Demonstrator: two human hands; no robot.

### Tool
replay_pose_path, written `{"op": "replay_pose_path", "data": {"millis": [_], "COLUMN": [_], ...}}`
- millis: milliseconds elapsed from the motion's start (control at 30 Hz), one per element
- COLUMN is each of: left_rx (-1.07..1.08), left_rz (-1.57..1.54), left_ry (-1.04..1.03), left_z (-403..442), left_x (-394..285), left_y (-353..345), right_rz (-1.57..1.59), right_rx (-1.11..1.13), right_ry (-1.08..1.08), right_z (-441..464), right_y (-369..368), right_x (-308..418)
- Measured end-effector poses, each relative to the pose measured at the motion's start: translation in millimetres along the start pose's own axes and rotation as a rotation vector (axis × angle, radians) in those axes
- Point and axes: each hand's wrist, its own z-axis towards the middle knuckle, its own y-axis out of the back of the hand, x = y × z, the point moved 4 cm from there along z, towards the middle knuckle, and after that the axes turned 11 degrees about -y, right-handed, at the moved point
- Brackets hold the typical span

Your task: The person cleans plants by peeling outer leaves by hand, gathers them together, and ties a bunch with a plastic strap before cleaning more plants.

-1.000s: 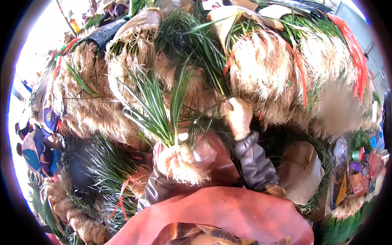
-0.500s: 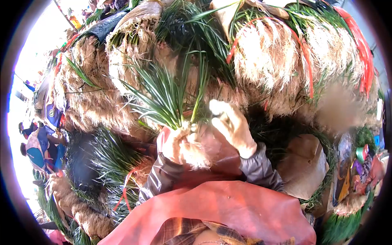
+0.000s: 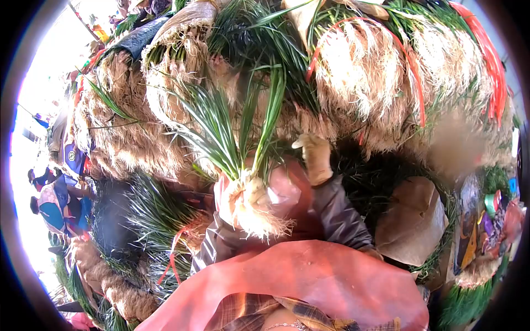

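Observation:
My left hand (image 3: 234, 198) is closed round the base of a bunch of green garlic (image 3: 218, 135). Its long flat leaves point up and away, and its pale stringy roots hang below my fingers over the apron. To the right of the bunch, my right hand (image 3: 317, 160) is raised, apart from it, with one finger or the thumb stretched out to the left. Nothing shows in that hand, though its other fingers are partly turned from view. A red apron (image 3: 309, 270) covers my lap.
Large root-out bundles (image 3: 359, 71) are stacked in front, some tied with red strips (image 3: 488, 66). More leafy greens (image 3: 157, 212) lie at left. A brown sheet (image 3: 411, 220) lies at right. People (image 3: 58, 204) are at the far left.
My right hand has turned and drawn back from beside the bunch, slightly rightward. The left hand has tilted the bunch, so its roots now hang further to the lower right.

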Motion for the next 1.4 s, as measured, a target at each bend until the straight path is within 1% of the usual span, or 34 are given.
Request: {"op": "replay_pose_path", "data": {"millis": [33, 67, 133, 167, 200, 233, 267, 300, 367, 400, 467, 500, 567, 600, 633, 667, 700, 733, 767, 800, 833, 867, 900, 933, 967, 1000, 1067, 1100, 1167, 1233, 1300, 1333, 1367, 1400], "left_rx": [-0.002, -0.093, -0.193, -0.245, -0.305, -0.314, -0.407, -0.482, -0.515, -0.533, -0.568, -0.546, -0.579, -0.559, -0.539, -0.477, -0.429, -0.452, -0.479, -0.281, -0.371, -0.337, -0.302, -0.256, -0.204, -0.166, -0.117, -0.097, -0.080, -0.080, -0.098, -0.197, -0.197, -0.232], "left_rz": [0.002, 0.130, 0.438, 0.568, 0.701, 0.728, 0.736, 0.759, 0.733, 0.719, 0.691, 0.671, 0.620, 0.644, 0.668, 0.610, 0.536, 0.492, 0.459, 0.323, 0.213, 0.095, -0.026, -0.055, -0.040, -0.003, 0.077, 0.112, 0.153, 0.148, 0.091, 0.187, 0.188, 0.298], "left_ry": [0.001, -0.056, -0.187, -0.237, -0.278, -0.251, -0.323, -0.415, -0.398, -0.383, -0.329, -0.295, -0.188, -0.155, -0.122, -0.091, -0.098, -0.052, -0.007, -0.019, -0.019, -0.055, -0.084, -0.082, -0.079, -0.071, -0.059, -0.061, -0.057, -0.043, -0.025, -0.058, -0.058, -0.111], "left_z": [1.7, -0.2, 1.2, 3.0, 4.4, 5.0, 6.0, 4.8, 3.9, 5.2, 6.0, 8.8, 4.3, 5.8, 6.8, 3.8, -3.4, -6.4, -9.6, -14.2, -16.6, -15.1, -13.6, -12.3, -11.6, -11.4, -10.8, -9.9, -8.8, -7.1, -6.4, -5.8, -5.3, -5.1], "left_x": [-0.9, -1.1, -2.4, -1.0, 0.4, 1.4, 1.2, -0.3, 2.4, 6.3, 13.2, 18.4, 24.6, 24.7, 24.2, 22.4, 20.6, 22.0, 19.8, 15.2, 14.8, 15.2, 15.5, 14.1, 12.3, 10.5, 8.1, 6.4, 7.4, 14.1, 21.3, 21.2, 22.5, 20.4], "left_y": [-2.2, -1.0, 1.9, -7.6, -17.2, -20.1, -17.5, -14.5, -14.9, -14.9, -0.2, 10.8, 27.2, 28.4, 30.3, 57.3, 48.0, 14.4, -12.4, -9.2, 4.5, 6.7, 9.1, 7.7, 5.3, 3.3, -4.9, -8.9, -11.1, -4.5, 4.3, 2.9, 0.0, -0.9], "right_rz": [0.094, 0.179, 0.262, 0.304, 0.252, 0.206, -0.256, -0.457, -0.591, -0.595, -0.675, -0.679, -0.751, -0.676, -0.523, 0.008, 0.610, 0.723, 1.099, 0.616, 0.394, 0.561, 0.322, 0.120, 0.208, 0.335, 0.131, -0.432, -1.198, -1.276, -0.961, -0.693, -0.421, -0.295], "right_rx": [0.172, 0.335, 0.401, 0.436, 0.358, 0.285, 0.130, -0.053, -0.203, -0.202, -0.388, -0.388, -0.353, -0.389, -0.376, -0.201, -0.149, -0.223, -0.101, -0.312, -0.368, -0.233, -0.314, -0.512, -0.676, -0.589, -0.715, -0.645, -0.496, -0.337, -0.351, -0.259, -0.164, -0.056], "right_ry": [-0.056, -0.130, -0.069, -0.040, -0.053, -0.069, 0.375, 0.594, 0.584, 0.581, 0.657, 0.657, 0.813, 0.721, 0.637, 0.392, 0.189, 0.145, 0.210, 0.277, 0.231, 0.183, 0.148, 0.058, -0.033, -0.144, -0.197, -0.293, -0.255, -0.482, 0.235, 0.332, 0.422, 0.419], "right_z": [-15.1, -31.1, -35.5, -38.2, -40.6, -42.5, -30.6, -34.2, -39.0, -48.3, -71.3, -71.1, -72.5, -62.0, -40.6, 8.3, 53.5, 46.4, 59.3, 16.2, 16.4, 15.6, -4.5, -10.4, -21.3, -14.6, -42.3, -69.6, -93.6, -105.2, -105.2, -108.6, -114.8, -117.6], "right_y": [-8.8, -17.4, -46.4, -60.8, -62.2, -64.6, -56.8, -55.9, -52.5, -54.0, -55.7, -53.7, -52.3, -47.3, -44.4, -14.5, 14.5, 30.5, 49.9, 57.9, 73.3, 85.8, 98.7, 126.9, 157.5, 222.3, 268.2, 251.2, 226.8, 170.5, 123.8, 90.4, 56.2, 30.6], "right_x": [16.1, 31.8, 32.4, 32.7, 37.6, 38.2, 28.3, 28.5, 14.5, 18.7, 39.5, 39.8, 44.1, 37.5, 19.9, -19.6, -60.6, -30.9, -32.2, 8.3, 0.6, -16.3, -19.1, -36.7, -50.0, -109.8, -148.7, -130.0, -123.6, -77.8, -49.4, -20.8, 16.6, 38.6]}}
